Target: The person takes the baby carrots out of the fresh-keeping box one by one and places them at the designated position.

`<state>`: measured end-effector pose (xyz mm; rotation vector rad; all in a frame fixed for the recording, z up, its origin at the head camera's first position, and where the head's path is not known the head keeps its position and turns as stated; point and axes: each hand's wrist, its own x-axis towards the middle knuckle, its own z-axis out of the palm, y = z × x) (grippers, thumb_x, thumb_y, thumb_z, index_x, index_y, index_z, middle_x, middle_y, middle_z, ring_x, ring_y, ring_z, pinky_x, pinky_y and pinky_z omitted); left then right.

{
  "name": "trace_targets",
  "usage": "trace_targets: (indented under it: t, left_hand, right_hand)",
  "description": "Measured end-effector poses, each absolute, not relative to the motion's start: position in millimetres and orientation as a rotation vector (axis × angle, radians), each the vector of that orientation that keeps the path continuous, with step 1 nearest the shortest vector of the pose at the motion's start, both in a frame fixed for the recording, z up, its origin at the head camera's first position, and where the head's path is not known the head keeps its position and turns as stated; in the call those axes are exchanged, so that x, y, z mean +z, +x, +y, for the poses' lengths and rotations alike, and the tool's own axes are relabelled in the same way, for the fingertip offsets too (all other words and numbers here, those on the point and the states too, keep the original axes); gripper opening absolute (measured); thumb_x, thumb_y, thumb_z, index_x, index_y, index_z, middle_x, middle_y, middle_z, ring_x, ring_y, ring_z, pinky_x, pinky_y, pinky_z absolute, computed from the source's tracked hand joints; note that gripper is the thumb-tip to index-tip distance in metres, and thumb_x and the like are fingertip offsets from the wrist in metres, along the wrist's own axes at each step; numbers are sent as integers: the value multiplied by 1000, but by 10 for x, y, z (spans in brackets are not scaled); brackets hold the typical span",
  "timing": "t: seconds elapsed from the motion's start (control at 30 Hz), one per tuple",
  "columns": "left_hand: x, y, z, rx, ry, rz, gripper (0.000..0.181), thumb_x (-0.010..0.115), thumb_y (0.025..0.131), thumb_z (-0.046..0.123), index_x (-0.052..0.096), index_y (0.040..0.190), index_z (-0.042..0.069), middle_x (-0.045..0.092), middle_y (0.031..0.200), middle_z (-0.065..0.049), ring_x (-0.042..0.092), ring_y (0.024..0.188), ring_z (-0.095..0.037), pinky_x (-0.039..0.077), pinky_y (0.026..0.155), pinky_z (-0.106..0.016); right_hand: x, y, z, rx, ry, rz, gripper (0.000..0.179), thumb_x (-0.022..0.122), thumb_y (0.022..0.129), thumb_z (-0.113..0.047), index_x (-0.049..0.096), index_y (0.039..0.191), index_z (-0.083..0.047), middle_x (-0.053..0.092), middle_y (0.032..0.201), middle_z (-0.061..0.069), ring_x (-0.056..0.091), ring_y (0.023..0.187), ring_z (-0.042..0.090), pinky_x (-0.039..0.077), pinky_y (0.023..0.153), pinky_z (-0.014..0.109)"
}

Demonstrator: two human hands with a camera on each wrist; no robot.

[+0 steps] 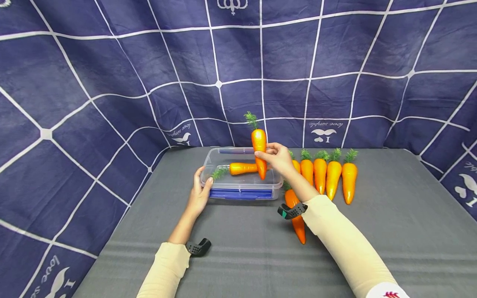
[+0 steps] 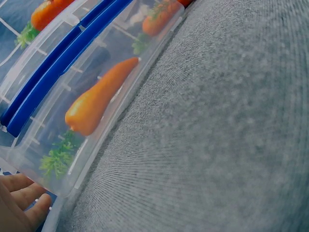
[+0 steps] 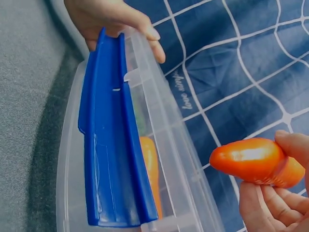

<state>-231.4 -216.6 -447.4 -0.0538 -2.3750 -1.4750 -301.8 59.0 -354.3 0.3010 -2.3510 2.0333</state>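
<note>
A clear plastic food container (image 1: pixel 244 185) with blue clips stands on the table. My left hand (image 1: pixel 198 193) grips its left end, with the thumb at the front rim. Inside lies one orange carrot (image 1: pixel 241 168) on its side, its leafy green top toward the left; it also shows through the wall in the left wrist view (image 2: pixel 99 99). Above the container, my right hand (image 1: pixel 278 159) pinches a second carrot (image 1: pixel 258 140) between thumb and fingers. That carrot is nearly upright, tip down. In the right wrist view its orange body (image 3: pixel 246 155) is raised beside the rim.
Right of the container, several carrots (image 1: pixel 349 182) lie in a row with their green tops toward the back. Another carrot (image 1: pixel 299 227) lies nearer the front, partly under my right forearm. A blue checked cloth (image 1: pixel 283 54) hangs behind the grey table (image 1: pixel 238 256).
</note>
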Motion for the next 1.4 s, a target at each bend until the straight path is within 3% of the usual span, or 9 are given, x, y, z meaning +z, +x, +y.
trace_targets:
  t: [0.53,0.97,1.2,1.4]
  left_hand:
    - [-4444,-2317,-2191,-1488,-67,-2382,54,50,101,28,27,149,20,39,145,-27,45,122,-44,30,103,-59]
    - [-4456,-2307,-2171,-1478,-46,-2397,54,50,101,30,27,149,22,41,143,-28,44,124,-45,30,103,-60]
    - [-4450,-2295,-2174,-1481,-39,-2394,54,50,101,30,27,149,21,42,142,-26,44,123,-44,29,103,-59]
    - [-4441,-2296,-2168,-1490,-29,-2407,54,51,101,31,27,149,23,40,145,-25,43,125,-44,29,104,-59]
  right_hand:
    - [-3646,-2699,945,2170,201,-2275,49,77,84,-18,54,121,6,63,85,-2,63,71,8,55,60,28]
    - [-3832,-2386,1379,2119,47,-2385,59,74,87,-20,46,131,8,61,91,-1,60,70,5,53,58,25]
    - [-3980,-2241,1619,2065,12,-2465,65,74,88,-22,41,134,10,58,98,7,59,69,7,55,61,29]
    - [-4068,-2143,1744,2059,2,-2501,68,73,88,-24,39,136,11,62,100,5,61,75,7,56,62,32]
